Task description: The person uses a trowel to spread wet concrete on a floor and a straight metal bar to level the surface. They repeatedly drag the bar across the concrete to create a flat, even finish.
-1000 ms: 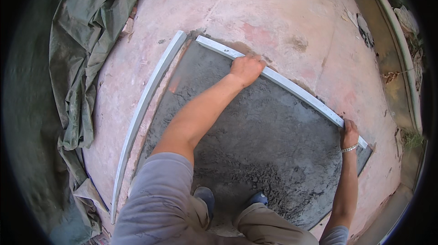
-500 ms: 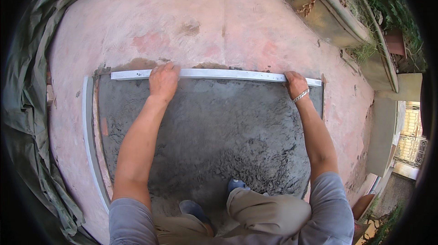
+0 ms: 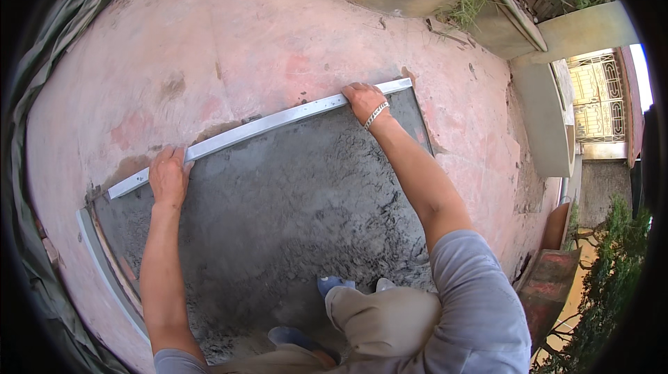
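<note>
Both hands are gripping one long, pale bar point(image 3: 268, 123), well apart: the left hand point(image 3: 169, 176) near its left end, the right hand point(image 3: 364, 101) towards its right. It lies along the far edge of the wet cement point(image 3: 278, 193), and I'd judge the step in hand is levelling; the next move calls for an even, steady pull. The bar is straight-edged, smooth, probably metal; the cement is dark, smoother far off, lumpy nearer the feet. Around it spreads blotchy pink floor point(image 3: 264, 47).
</note>
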Action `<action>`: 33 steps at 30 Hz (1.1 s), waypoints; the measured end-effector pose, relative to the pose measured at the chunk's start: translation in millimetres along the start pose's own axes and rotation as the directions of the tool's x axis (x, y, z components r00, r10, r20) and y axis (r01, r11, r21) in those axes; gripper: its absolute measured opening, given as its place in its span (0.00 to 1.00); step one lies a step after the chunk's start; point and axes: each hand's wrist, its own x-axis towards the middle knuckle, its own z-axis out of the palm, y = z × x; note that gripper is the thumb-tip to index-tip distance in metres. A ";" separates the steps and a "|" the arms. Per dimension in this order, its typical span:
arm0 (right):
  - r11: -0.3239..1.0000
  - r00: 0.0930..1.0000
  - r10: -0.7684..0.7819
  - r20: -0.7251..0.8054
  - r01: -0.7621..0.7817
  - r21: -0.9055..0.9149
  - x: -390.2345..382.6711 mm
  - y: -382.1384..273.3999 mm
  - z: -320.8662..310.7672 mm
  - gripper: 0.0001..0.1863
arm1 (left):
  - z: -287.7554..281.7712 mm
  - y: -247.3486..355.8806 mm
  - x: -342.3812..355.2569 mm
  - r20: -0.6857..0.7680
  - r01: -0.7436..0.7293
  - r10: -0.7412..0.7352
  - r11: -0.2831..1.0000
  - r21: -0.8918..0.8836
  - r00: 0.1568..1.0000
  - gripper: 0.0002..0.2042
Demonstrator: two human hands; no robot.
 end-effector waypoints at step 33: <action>0.977 0.978 0.209 0.020 -0.208 -0.035 -181.0 4.7 28.9 0.12 | 11.6 58.4 -82.2 0.120 -0.107 0.122 0.986 -0.124 0.985 0.21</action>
